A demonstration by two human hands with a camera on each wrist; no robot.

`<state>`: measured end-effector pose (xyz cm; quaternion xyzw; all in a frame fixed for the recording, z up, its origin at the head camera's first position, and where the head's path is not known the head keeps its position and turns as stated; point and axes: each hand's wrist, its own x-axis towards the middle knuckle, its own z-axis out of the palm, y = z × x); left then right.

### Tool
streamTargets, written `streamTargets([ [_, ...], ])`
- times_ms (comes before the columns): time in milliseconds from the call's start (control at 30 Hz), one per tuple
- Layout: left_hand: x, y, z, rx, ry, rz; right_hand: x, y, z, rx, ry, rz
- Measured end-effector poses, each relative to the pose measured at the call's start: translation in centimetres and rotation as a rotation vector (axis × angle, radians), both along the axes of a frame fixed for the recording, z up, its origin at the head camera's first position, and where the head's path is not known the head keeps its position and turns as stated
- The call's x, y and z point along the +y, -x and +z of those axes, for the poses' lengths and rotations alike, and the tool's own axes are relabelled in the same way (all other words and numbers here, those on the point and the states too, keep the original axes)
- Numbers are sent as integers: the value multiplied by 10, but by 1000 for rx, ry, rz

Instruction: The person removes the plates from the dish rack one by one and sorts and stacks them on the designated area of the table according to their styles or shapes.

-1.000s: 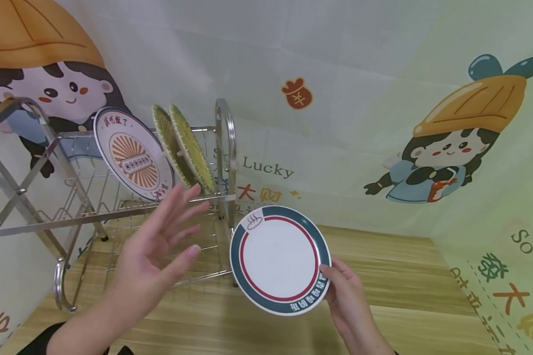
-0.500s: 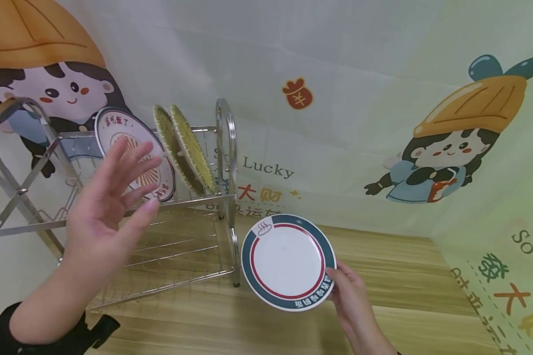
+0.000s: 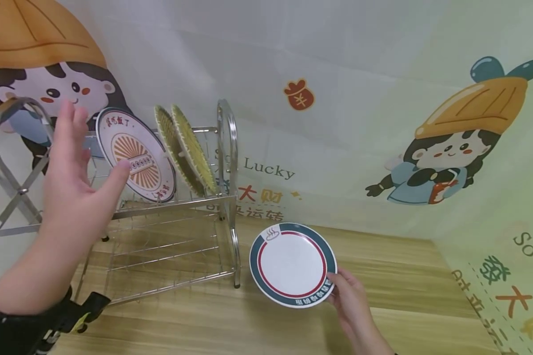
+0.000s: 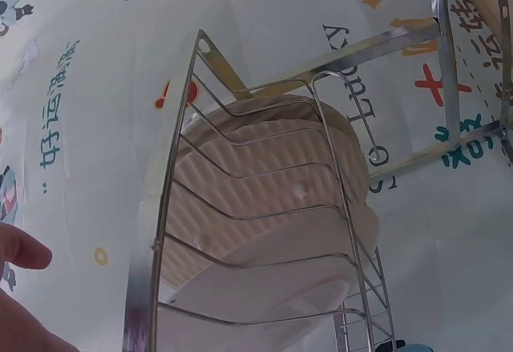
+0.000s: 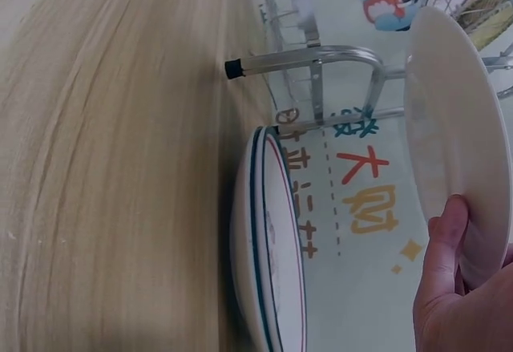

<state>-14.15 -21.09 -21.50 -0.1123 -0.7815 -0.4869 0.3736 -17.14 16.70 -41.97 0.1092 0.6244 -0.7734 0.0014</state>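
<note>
In the head view, my right hand (image 3: 353,298) pinches the lower right rim of a white plate (image 3: 293,266) with a teal border and red ring. The plate is held face up, right of the metal dish rack. Its pale underside (image 5: 457,135) shows in the right wrist view. My left hand (image 3: 77,185) is raised at the left, thumb and fingers spread with nothing between them. It covers part of the rack. On the rack's upper tier stand a white plate with an orange sunburst (image 3: 135,155) and two yellow-green woven-looking plates (image 3: 191,148), tilted on edge.
The two-tier metal dish rack (image 3: 177,204) stands at the left on a wood-grain table (image 3: 382,276). A stack of teal-rimmed dishes (image 5: 271,248) lies on the table in the right wrist view, unseen in the head view. A printed cloth backdrop (image 3: 346,123) hangs behind.
My left hand has moved left and up, away from the plates on the rack. My right hand has lowered the teal-bordered plate slightly and shifted it right. The rack's plates have not moved.
</note>
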Motion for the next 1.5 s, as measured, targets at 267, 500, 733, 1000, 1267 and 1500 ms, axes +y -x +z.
streamTargets([
  [267, -14, 21, -1, -296, -24, 43, 1, 5, -11, -4, -17, 13],
  [500, -21, 38, -2, -429, -203, -47, 2, 7, -19, -17, -29, 3],
  [733, -28, 45, -9, -461, -323, -172, 5, 10, -28, -34, -29, 7],
  [1000, -37, 51, -11, -498, -262, -205, 6, 14, -40, -56, -45, 14],
  [1267, -42, 51, -15, -467, -280, -235, 5, 17, -47, -57, -58, 17],
  [1500, -39, 51, -15, -468, -232, -218, 3, 23, -51, -69, -64, 17],
])
